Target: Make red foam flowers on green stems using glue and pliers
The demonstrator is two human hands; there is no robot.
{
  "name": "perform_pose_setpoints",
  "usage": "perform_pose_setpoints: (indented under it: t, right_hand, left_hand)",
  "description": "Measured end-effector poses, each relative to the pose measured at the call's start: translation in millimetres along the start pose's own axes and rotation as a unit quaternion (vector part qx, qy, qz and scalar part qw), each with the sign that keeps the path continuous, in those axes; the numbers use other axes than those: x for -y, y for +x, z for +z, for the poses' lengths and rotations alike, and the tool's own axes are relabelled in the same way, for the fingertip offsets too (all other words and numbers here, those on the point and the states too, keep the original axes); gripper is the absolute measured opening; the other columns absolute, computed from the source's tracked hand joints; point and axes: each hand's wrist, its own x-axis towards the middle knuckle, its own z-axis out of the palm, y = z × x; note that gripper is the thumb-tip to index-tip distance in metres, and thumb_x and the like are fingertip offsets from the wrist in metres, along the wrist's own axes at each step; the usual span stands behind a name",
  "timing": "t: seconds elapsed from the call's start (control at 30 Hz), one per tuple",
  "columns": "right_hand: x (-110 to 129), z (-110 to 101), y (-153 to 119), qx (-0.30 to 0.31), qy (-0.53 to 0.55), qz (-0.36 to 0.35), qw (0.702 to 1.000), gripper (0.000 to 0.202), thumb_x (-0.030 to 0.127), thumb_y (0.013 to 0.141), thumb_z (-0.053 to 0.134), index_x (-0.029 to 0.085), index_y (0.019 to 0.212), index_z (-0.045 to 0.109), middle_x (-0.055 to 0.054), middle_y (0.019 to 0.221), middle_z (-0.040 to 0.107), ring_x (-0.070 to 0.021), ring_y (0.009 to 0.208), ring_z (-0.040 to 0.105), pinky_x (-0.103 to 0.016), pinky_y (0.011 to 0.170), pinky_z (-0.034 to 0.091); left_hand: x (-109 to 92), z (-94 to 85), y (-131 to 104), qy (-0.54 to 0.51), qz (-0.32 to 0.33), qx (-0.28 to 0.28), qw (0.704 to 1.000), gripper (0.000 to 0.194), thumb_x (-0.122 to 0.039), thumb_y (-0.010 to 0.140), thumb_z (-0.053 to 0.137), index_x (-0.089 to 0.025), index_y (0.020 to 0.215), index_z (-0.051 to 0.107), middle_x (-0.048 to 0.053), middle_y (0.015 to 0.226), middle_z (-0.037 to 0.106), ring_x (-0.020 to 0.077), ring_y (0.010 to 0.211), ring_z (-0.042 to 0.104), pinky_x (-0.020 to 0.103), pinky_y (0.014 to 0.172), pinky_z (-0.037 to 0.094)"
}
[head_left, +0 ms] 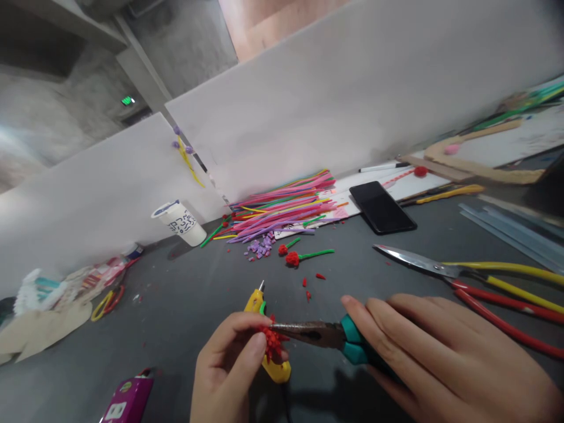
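Note:
Between the thumb and fingers of my left hand is a red spiky ball that looks made of short pipe-cleaner pieces. My right hand is wrapped round the teal handles of needle-nose pliers. The tips of the pliers touch the upper side of the ball, next to my left fingertips; whether they grip a piece cannot be seen. Behind the ball, a yellow glue gun lies on the table, partly hidden by my left hand. Small red bits are scattered just beyond.
Two red balls on green stems lie ahead, near purple bits and a pile of pipe cleaners. Large scissors and a black phone are at right. A paper cup and purple box stand left.

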Motion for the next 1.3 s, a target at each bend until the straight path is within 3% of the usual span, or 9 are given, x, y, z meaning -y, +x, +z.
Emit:
perform_pose_setpoints:
  t: [0.27, 0.47, 0.67, 0.93, 1.07, 1.17, 1.3]
  right_hand:
    - [1, 0, 3, 0.001, 0.02, 0.019, 1.0, 0.037, 0.011, 0.088, 0.048, 0.009, 0.124, 0.056, -0.008, 0.096, 0.072, -0.0244, 0.081, 0.059, -0.04, 0.07, 0.043]
    - [2, 2, 5, -0.016, 0.119, 0.107, 0.987, 0.032, 0.015, 0.088, 0.045, 0.02, 0.116, 0.06, -0.003, 0.103, 0.072, -0.0214, 0.094, 0.062, -0.037, 0.091, 0.042]
    - [1, 5, -1, -0.004, 0.111, 0.113, 0.987, 0.034, 0.016, 0.086, 0.046, 0.021, 0.118, 0.059, -0.004, 0.107, 0.07, -0.0223, 0.1, 0.061, -0.037, 0.094, 0.042]
    - [4, 5, 0, 0.007, 0.133, 0.138, 0.981, 0.041, 0.016, 0.08, 0.047, 0.023, 0.118, 0.06, -0.007, 0.107, 0.068, -0.0255, 0.094, 0.063, -0.039, 0.08, 0.051]
    - [1, 3, -2, 0.015, 0.148, 0.159, 0.976, 0.044, 0.016, 0.082, 0.047, 0.025, 0.123, 0.058, -0.005, 0.112, 0.067, -0.0242, 0.098, 0.064, -0.039, 0.085, 0.052]
    - [-1, 2, -2, 0.02, 0.17, 0.155, 0.973, 0.04, 0.016, 0.083, 0.048, 0.024, 0.12, 0.06, -0.005, 0.105, 0.069, -0.0221, 0.09, 0.067, -0.037, 0.081, 0.054]
    - [-2, 1, 2, 0.022, 0.175, 0.151, 0.973, 0.039, 0.016, 0.084, 0.047, 0.024, 0.119, 0.061, -0.005, 0.102, 0.07, -0.0213, 0.086, 0.068, -0.037, 0.079, 0.055]
  left_hand:
    - [-1, -0.3, 1, -0.033, -0.031, -0.003, 0.999, 0.012, -0.03, 0.065, 0.083, -0.02, 0.067, 0.078, 0.001, 0.06, 0.072, 0.0132, 0.05, 0.065, 0.02, 0.053, 0.052]
    - [-2, -2.9, 3, -0.046, -0.009, 0.016, 0.999, 0.013, -0.031, 0.062, 0.086, -0.021, 0.069, 0.08, 0.001, 0.061, 0.072, 0.0119, 0.054, 0.063, 0.019, 0.056, 0.051]
    - [2, -8.8, 3, -0.054, -0.032, 0.053, 0.997, 0.032, -0.036, 0.051, 0.092, -0.022, 0.079, 0.081, 0.003, 0.075, 0.076, 0.012, 0.064, 0.064, 0.016, 0.06, 0.051]
    - [-1, -8.8, 5, -0.046, -0.028, -0.004, 0.999, 0.028, -0.024, 0.056, 0.088, -0.023, 0.082, 0.079, 0.003, 0.084, 0.08, 0.0158, 0.078, 0.069, 0.018, 0.071, 0.054]
    - [-4, -10.7, 6, -0.075, -0.053, 0.035, 0.995, 0.032, -0.024, 0.059, 0.087, -0.023, 0.09, 0.076, 0.007, 0.086, 0.081, 0.0141, 0.065, 0.068, 0.021, 0.064, 0.054]
    - [-4, -9.5, 6, -0.087, -0.059, 0.057, 0.993, 0.031, -0.022, 0.059, 0.086, -0.022, 0.088, 0.077, 0.008, 0.09, 0.081, 0.0111, 0.057, 0.064, 0.021, 0.059, 0.053]
    - [-3, -5.7, 5, -0.085, -0.037, 0.045, 0.995, 0.028, -0.022, 0.059, 0.085, -0.021, 0.086, 0.081, 0.002, 0.072, 0.076, 0.0091, 0.052, 0.062, 0.017, 0.053, 0.051]
